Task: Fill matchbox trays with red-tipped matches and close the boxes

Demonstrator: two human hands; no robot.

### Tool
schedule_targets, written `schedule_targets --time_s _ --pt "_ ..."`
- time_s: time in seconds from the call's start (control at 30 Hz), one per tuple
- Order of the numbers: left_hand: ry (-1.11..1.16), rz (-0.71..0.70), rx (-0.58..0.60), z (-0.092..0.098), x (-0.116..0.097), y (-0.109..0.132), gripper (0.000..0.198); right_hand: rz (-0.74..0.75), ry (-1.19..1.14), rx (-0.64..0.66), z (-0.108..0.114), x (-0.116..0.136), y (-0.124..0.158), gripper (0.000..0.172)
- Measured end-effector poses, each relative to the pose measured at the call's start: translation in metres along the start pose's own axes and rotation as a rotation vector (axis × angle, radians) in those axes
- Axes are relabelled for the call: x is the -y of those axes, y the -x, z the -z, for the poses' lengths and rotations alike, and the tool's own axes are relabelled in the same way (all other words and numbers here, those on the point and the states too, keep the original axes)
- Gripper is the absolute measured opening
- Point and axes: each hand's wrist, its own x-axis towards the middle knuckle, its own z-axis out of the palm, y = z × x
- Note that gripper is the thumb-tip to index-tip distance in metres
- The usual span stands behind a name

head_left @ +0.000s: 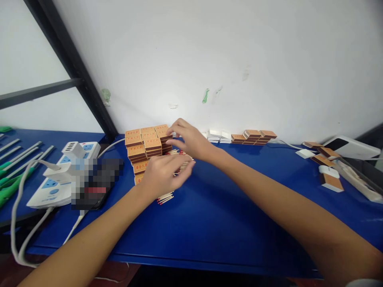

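My left hand point(167, 172) is curled with thumb and fingers around a bunch of matches point(181, 169). More red-tipped matches point(165, 198) lie on the table just below this hand, and others show behind it. My right hand point(191, 140) reaches to the top right corner of a stack of orange matchboxes point(149, 137). Its thumb and index finger sit at the end of one matchbox point(162, 130); the contact is partly hidden. The lower right part of the stack is covered by my left hand.
White matchbox trays point(219, 135) and more matchboxes point(253, 136) line the wall. Loose boxes point(332, 182) lie at the right near a white device point(351, 146). At left are a phone point(101, 185), a power strip point(44, 195), cables and green-handled tools point(14, 185).
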Motion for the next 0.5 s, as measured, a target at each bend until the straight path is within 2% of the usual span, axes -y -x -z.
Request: schedule_targets --time_s 0.07,0.13,0.2,0.27,0.37,0.5 --pt "-0.050 0.083 -0.044 0.003 0.006 -0.003 0.017 -0.080 0.077 -0.018 0.019 -0.018 0.012 0.013" --pt "-0.063 0.120 -0.037 0.003 0.009 -0.003 0.021 -0.200 0.217 -0.018 0.039 -0.038 0.025 0.017" --pt "-0.035 0.114 0.018 0.000 0.008 -0.001 0.020 -0.339 0.394 0.067 0.055 -0.056 0.037 0.022" --pt "0.004 0.093 0.097 -0.006 0.006 0.002 0.027 -0.392 0.489 0.167 0.063 -0.069 0.045 0.023" --pt "0.021 0.081 0.155 -0.012 0.004 0.005 0.034 -0.376 0.515 0.232 0.057 -0.074 0.049 0.023" --pt "0.030 0.116 0.140 -0.010 0.009 0.004 0.026 -0.331 0.541 0.287 0.029 -0.066 0.037 0.026"
